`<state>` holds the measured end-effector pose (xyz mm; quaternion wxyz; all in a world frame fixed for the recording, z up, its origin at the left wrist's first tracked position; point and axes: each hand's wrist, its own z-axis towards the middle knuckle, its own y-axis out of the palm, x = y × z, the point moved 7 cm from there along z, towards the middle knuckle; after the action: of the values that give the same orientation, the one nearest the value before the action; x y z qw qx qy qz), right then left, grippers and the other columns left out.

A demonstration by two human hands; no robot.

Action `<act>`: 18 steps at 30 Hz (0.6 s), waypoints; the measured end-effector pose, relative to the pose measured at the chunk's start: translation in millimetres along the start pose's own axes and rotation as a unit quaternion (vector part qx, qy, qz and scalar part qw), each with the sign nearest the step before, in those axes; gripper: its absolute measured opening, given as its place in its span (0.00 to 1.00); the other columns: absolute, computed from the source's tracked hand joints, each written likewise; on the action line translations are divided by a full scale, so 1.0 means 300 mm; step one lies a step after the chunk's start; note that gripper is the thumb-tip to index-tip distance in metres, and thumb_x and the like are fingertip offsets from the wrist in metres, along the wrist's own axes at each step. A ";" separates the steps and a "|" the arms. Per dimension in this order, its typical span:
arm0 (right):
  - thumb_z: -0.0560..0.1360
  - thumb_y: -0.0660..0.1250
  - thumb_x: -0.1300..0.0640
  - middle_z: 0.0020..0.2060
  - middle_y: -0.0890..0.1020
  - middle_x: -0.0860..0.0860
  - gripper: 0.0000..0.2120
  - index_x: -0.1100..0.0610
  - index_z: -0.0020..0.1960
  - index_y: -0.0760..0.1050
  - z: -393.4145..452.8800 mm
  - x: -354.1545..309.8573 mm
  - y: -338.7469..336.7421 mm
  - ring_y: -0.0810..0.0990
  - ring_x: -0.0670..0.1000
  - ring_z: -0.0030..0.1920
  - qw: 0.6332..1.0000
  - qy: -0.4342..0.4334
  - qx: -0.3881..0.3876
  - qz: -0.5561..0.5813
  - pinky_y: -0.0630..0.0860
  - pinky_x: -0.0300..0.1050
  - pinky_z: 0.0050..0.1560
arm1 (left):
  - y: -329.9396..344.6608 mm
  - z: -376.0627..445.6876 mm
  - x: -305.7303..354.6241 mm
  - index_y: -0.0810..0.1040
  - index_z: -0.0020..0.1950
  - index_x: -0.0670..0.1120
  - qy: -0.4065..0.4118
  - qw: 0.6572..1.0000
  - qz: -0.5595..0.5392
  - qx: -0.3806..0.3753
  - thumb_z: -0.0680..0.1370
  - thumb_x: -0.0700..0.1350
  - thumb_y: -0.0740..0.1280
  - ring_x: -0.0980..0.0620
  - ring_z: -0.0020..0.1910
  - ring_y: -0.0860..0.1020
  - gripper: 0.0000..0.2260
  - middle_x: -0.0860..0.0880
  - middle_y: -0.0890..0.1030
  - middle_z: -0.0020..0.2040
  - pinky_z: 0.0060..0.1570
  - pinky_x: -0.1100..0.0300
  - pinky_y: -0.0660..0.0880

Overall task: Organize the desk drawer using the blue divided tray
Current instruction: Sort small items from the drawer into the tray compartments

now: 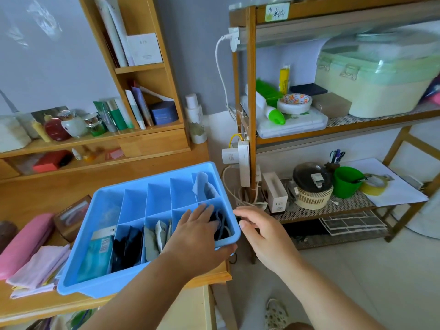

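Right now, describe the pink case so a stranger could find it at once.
Start at the blue divided tray on the wooden desk. Look left to the desk's edge: the pink case lies there, above folded pale cloths. It alone is long, rounded and solid pink.

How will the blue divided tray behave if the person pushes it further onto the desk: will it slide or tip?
The blue divided tray probably slides easily, since its flat plastic base rests on smooth wood. Its near right corner seems to overhang the desk edge, so a downward press there might tip it. It looks light: several compartments are empty.
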<state>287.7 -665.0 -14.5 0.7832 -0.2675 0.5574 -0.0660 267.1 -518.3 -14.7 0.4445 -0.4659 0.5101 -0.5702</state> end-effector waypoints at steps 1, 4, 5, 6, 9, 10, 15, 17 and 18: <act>0.80 0.59 0.58 0.60 0.74 0.37 0.15 0.48 0.65 0.74 0.003 0.003 0.003 0.70 0.34 0.61 1.000 0.001 -0.001 0.000 0.67 0.30 0.63 | 0.003 0.003 0.000 0.73 0.65 0.55 0.001 1.000 0.007 -0.005 0.70 0.73 0.51 0.53 0.76 0.49 0.33 0.52 0.59 0.76 0.74 0.51 0.47; 0.80 0.59 0.57 0.62 0.74 0.37 0.16 0.48 0.66 0.72 -0.004 0.021 -0.003 0.70 0.34 0.63 1.000 0.015 -0.004 0.005 0.66 0.32 0.65 | -0.013 -0.003 -0.006 0.69 0.68 0.53 -0.017 1.000 0.013 0.015 0.69 0.73 0.52 0.52 0.76 0.52 0.35 0.51 0.60 0.75 0.74 0.52 0.46; 0.80 0.59 0.56 0.61 0.73 0.36 0.16 0.48 0.67 0.72 -0.012 0.033 -0.011 0.70 0.34 0.63 1.000 0.021 -0.003 0.007 0.66 0.32 0.65 | -0.029 -0.008 -0.002 0.69 0.68 0.52 -0.023 0.999 0.010 0.034 0.69 0.73 0.51 0.52 0.75 0.55 0.36 0.51 0.62 0.74 0.74 0.53 0.48; 0.80 0.59 0.56 0.61 0.73 0.36 0.16 0.48 0.67 0.72 -0.022 0.047 -0.019 0.70 0.35 0.62 1.000 0.027 -0.001 0.008 0.67 0.31 0.64 | -0.048 -0.013 0.004 0.69 0.67 0.51 -0.023 0.998 0.012 0.054 0.68 0.73 0.51 0.52 0.73 0.60 0.37 0.51 0.66 0.72 0.73 0.54 0.51; 0.80 0.59 0.56 0.58 0.75 0.36 0.15 0.48 0.66 0.73 -0.075 0.104 -0.042 0.73 0.36 0.58 0.998 0.057 0.009 0.017 0.68 0.29 0.59 | -0.084 -0.029 0.032 0.76 0.60 0.48 0.002 0.993 0.044 0.109 0.68 0.70 0.57 0.50 0.61 0.74 0.32 0.50 0.77 0.60 0.65 0.53 0.68; 0.80 0.59 0.56 0.58 0.75 0.37 0.15 0.48 0.65 0.73 -0.100 0.125 -0.048 0.74 0.36 0.57 0.997 0.069 0.014 0.021 0.68 0.28 0.57 | -0.088 -0.035 0.040 0.78 0.55 0.47 0.020 0.990 0.053 0.129 0.69 0.67 0.62 0.49 0.56 0.77 0.28 0.50 0.79 0.55 0.60 0.53 0.73; 0.79 0.61 0.57 0.56 0.78 0.41 0.14 0.50 0.63 0.75 -0.245 0.237 -0.086 0.76 0.40 0.55 0.989 0.132 0.033 0.051 0.70 0.34 0.57 | -0.066 -0.040 0.046 0.82 0.49 0.49 0.044 0.992 0.085 0.083 0.74 0.62 0.64 0.52 0.52 0.77 0.19 0.54 0.81 0.49 0.61 0.54 0.70; 0.79 0.61 0.58 0.56 0.78 0.42 0.14 0.51 0.63 0.75 -0.293 0.291 -0.110 0.76 0.41 0.56 0.986 0.151 0.030 0.066 0.69 0.31 0.55 | -0.074 -0.037 0.049 0.82 0.48 0.50 0.041 0.992 0.083 0.082 0.73 0.63 0.65 0.54 0.49 0.76 0.17 0.55 0.80 0.47 0.59 0.54 0.71; 0.79 0.61 0.58 0.56 0.78 0.42 0.14 0.51 0.63 0.75 -0.313 0.322 -0.123 0.76 0.41 0.56 0.984 0.161 0.027 0.073 0.69 0.29 0.54 | -0.081 -0.038 0.048 0.80 0.47 0.51 0.032 0.994 0.064 0.088 0.72 0.62 0.66 0.54 0.46 0.76 0.16 0.56 0.79 0.44 0.54 0.55 0.73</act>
<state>245.2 -767.5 -99.5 0.6930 -0.1904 0.6922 -0.0658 252.7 -528.5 10.1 0.5028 -0.3726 0.5010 -0.5978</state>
